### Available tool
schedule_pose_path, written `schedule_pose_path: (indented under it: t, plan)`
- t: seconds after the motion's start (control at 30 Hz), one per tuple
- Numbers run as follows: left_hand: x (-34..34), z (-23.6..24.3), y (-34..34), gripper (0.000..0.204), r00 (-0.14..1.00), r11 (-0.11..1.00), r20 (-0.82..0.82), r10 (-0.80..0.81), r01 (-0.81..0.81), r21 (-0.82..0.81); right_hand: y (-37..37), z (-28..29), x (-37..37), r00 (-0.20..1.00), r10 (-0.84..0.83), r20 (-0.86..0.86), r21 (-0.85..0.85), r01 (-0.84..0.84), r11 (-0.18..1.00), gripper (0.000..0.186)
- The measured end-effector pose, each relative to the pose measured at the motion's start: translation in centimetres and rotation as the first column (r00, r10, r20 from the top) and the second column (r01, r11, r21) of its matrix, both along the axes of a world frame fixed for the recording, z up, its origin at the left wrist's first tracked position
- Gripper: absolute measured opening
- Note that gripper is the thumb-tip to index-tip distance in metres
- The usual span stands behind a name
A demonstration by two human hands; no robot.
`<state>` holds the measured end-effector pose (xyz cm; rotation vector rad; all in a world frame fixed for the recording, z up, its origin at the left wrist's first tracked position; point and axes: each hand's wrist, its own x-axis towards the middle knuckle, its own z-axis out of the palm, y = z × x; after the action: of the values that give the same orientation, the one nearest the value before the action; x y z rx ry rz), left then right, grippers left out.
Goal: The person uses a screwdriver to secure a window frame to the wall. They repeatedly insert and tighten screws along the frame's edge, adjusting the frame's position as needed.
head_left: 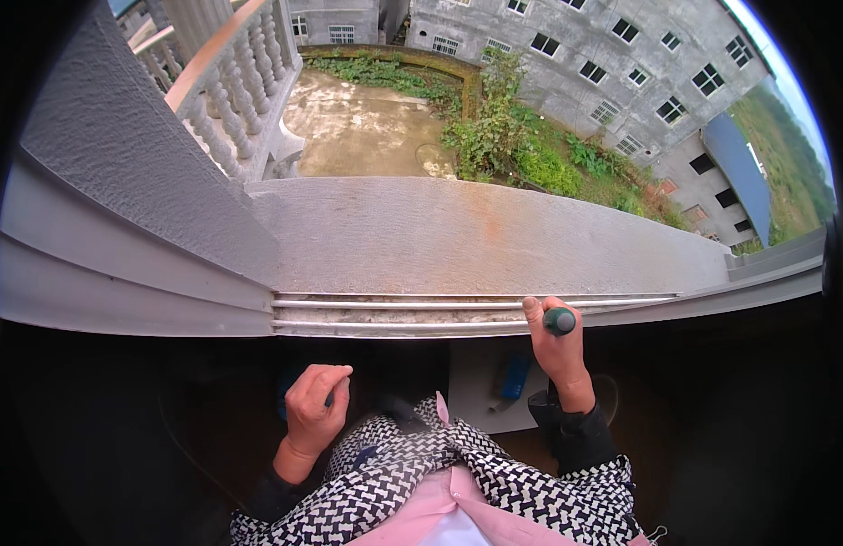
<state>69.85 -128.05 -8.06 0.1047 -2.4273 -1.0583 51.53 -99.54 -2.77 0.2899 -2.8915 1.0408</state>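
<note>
My right hand (558, 350) is closed around a tool with a green handle (560, 320). The handle's round grey end points up at me, and the rest of the tool is hidden below the fist. This hand is over the right part of a dirty window track (394, 315), which has two pale rails with grime between them. Nearer to me and further left, my left hand (314, 409) hangs below the track with its fingers curled in. A small dark bit shows between those fingers, too little to name.
Beyond the track lies a wide grey outer sill (458, 223) with a rusty stain. Grey window frames (121, 282) border it on both sides. Below the track, a blue object (515, 376) rests on a pale surface (476, 382). Outside are a balustrade (235, 91), plants and a grey building.
</note>
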Motion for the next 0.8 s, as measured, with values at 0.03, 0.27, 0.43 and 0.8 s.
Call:
schedule_pose_path:
  t: [0.03,0.27,0.43,0.8]
  plan:
    - [-0.4,0.1,-0.4,0.025,0.999,1.0,-0.033,-0.009,0.008,-0.029,-1.0,-0.4,0.4,1.0,-0.021,0.003,0.013,0.021,1.0,0.048]
    - [-1.6,0.2,-1.2,0.028,0.988,0.993,-0.151,-0.039,0.021,-0.119,-4.3,-1.1,2.1,0.898,0.43,0.097,-0.566,-0.306,0.766,0.037]
    - [-1.0,-0.5,-1.9,0.027,0.99,0.993,-0.133,0.044,-0.058,-0.102,4.8,-1.0,1.8,0.992,0.055,0.117,-0.637,0.032,0.77,0.042]
    - [-7.1,-2.3,5.2,0.025,0.965,0.949,-0.117,-0.236,0.203,-0.239,10.2,-6.7,9.5,0.985,-0.15,-0.087,-0.876,-0.004,0.483,0.052]
